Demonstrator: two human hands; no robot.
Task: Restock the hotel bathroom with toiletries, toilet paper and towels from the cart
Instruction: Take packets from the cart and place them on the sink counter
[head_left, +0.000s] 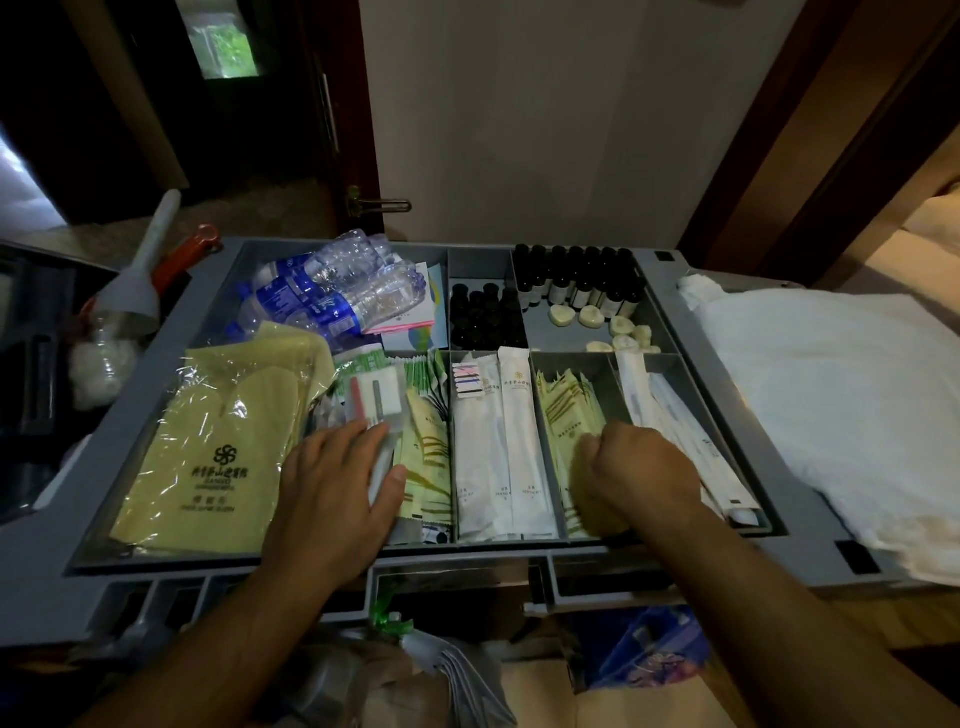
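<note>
Toiletries sit sorted by kind in the grey plastic divided tray (691, 332) on top of the cart, which fills the middle of the frame, so each sort can be picked without searching. The right hand (641, 475), at lower centre right, is curled knuckles-up with its fingers dug into the pale yellow-green paper sachets (569, 410) standing on edge in their narrow compartment. The curl reads as a grip on a few of them, though the fingertips are hidden beneath the knuckles. The left hand (337, 483), at lower centre left, lies with straight fingers on the small clear-wrapped packets (371, 402) two compartments to the left, thumb against a whitish one, probably steadying the loose pile; it holds nothing that I can make out. Between the hands lie the long white paper dental kit packets (519, 431), untouched. Small dark bottles with black caps (576, 283) stand upright in close rows at upper centre, likely so they do not topple, with small round cream soaps (592, 316) loose in front. Folded white towels (831, 395) are stacked at the right of the frame, not yet carried in. The step in hand looks like gathering sachets
</note>
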